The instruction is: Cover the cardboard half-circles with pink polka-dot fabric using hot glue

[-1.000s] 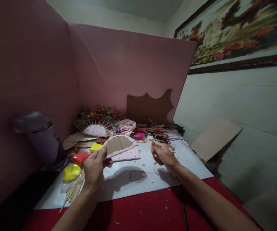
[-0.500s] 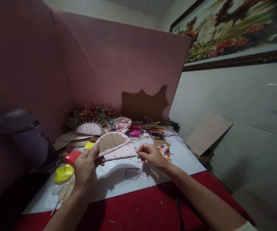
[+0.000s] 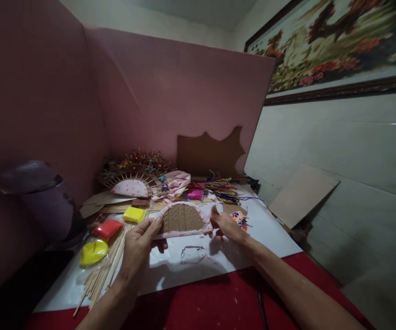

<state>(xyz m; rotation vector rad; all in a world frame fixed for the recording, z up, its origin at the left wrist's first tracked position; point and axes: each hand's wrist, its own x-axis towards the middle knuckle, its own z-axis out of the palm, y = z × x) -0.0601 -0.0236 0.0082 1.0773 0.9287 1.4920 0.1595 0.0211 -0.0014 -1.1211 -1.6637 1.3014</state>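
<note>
My left hand (image 3: 146,236) is closed on the left end of a half-round cardboard piece (image 3: 183,217), thumb in front and fingers behind. Pink-and-white dotted fabric (image 3: 184,234) wraps its edge, and the bare brown cardboard faces me. At the piece's right corner is my right hand (image 3: 226,225), thumb raised and apart from the fingers. It is beside or touching the fabric there; the exact contact is hard to see. Below the piece, thin scraps (image 3: 193,254) lie on the white sheet (image 3: 170,275).
Wooden sticks (image 3: 93,284) and bagged yellow (image 3: 134,214) and red clay (image 3: 107,228) lie at left. Behind stands a stick-rimmed dotted half-circle (image 3: 130,188). Scissors (image 3: 228,197) and a flowered scrap (image 3: 238,219) lie right. A purple container (image 3: 46,201) stands far left.
The cardboard piece has moved right and levelled out, facing me more squarely. A dotted fabric part below it is out of sight. My right hand has shifted right, its thumb lifting from a pinch.
</note>
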